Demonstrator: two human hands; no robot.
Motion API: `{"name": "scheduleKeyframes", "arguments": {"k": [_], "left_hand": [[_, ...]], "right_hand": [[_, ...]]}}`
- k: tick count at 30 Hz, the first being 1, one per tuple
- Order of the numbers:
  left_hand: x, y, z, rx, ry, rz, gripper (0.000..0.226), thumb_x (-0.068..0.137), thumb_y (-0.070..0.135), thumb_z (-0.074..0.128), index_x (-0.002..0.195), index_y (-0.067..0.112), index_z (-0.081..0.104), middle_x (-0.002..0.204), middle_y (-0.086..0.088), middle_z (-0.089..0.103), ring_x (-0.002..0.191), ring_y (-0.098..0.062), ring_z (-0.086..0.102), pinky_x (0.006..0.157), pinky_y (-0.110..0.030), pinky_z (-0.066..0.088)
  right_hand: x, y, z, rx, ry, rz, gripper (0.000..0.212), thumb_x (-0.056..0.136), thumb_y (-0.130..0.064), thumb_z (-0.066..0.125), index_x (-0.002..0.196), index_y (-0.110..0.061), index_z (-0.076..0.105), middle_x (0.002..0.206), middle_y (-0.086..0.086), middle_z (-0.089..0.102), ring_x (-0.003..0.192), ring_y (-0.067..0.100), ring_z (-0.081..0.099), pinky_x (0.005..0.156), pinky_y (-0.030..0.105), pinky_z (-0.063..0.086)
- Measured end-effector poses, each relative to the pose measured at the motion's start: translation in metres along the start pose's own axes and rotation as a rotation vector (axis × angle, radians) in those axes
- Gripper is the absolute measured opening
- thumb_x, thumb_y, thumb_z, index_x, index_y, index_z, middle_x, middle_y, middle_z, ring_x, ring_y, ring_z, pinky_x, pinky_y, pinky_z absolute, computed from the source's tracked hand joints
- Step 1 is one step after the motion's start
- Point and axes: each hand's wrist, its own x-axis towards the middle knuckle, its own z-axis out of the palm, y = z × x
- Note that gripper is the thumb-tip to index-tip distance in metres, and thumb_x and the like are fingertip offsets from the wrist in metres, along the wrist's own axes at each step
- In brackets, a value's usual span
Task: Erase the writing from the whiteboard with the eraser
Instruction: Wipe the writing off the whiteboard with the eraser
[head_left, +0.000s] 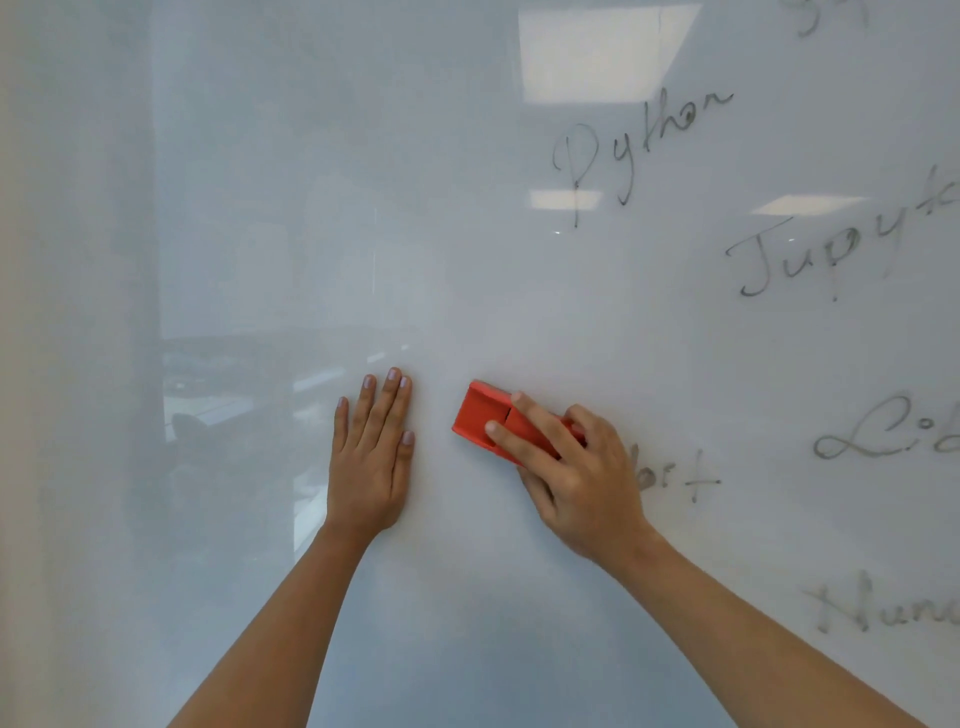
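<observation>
A glossy whiteboard (467, 234) fills the view. My right hand (576, 467) presses a red eraser (480, 415) flat against the board, fingers over its back. My left hand (371, 452) lies flat on the board just left of the eraser, fingers together and holding nothing. Black handwriting stands to the right: "Python" (634, 150) up high, "Jupyt" (831, 249) cut by the edge, a partly wiped word ending in "ort" (675, 480) right beside my right hand, and two more words (883, 431) at the right edge.
The board's left half carries no writing, only reflections of ceiling lights (602, 49) and a room. A pale frame or wall strip (52, 364) runs down the left edge. Faint writing (826, 21) shows at the top right.
</observation>
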Motion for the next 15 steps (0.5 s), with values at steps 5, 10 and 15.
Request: {"name": "scheduleKeyframes", "arguments": {"k": [5, 10, 15], "left_hand": [[0.0, 0.0, 0.0, 0.009, 0.01, 0.003, 0.054, 0.101, 0.022, 0.026, 0.153, 0.011, 0.022, 0.16, -0.001, 0.022, 0.152, -0.018, 0.008, 0.124, -0.041, 0.002], [-0.002, 0.001, 0.0, -0.001, 0.009, -0.012, 0.053, 0.101, 0.022, 0.025, 0.153, 0.008, 0.024, 0.16, 0.0, 0.022, 0.152, -0.017, 0.007, 0.124, -0.041, 0.001], [-0.002, 0.004, 0.002, -0.006, 0.02, -0.026, 0.054, 0.102, 0.022, 0.025, 0.154, 0.009, 0.022, 0.161, 0.002, 0.019, 0.152, -0.018, 0.008, 0.124, -0.042, 0.001]], "right_hand": [[-0.073, -0.016, -0.002, -0.042, -0.239, -0.367, 0.054, 0.087, -0.024, 0.059, 0.138, -0.037, 0.05, 0.146, -0.007, 0.049, 0.104, 0.025, 0.048, 0.085, 0.037, 0.048], [-0.075, 0.038, -0.033, -0.037, -0.179, -0.312, 0.049, 0.09, -0.022, 0.06, 0.137, -0.034, 0.054, 0.144, -0.003, 0.051, 0.097, 0.029, 0.06, 0.084, 0.039, 0.051], [-0.024, 0.074, -0.05, -0.078, 0.14, 0.211, 0.043, 0.092, -0.023, 0.065, 0.133, -0.031, 0.059, 0.146, 0.0, 0.048, 0.096, 0.032, 0.045, 0.086, 0.036, 0.039]]}}
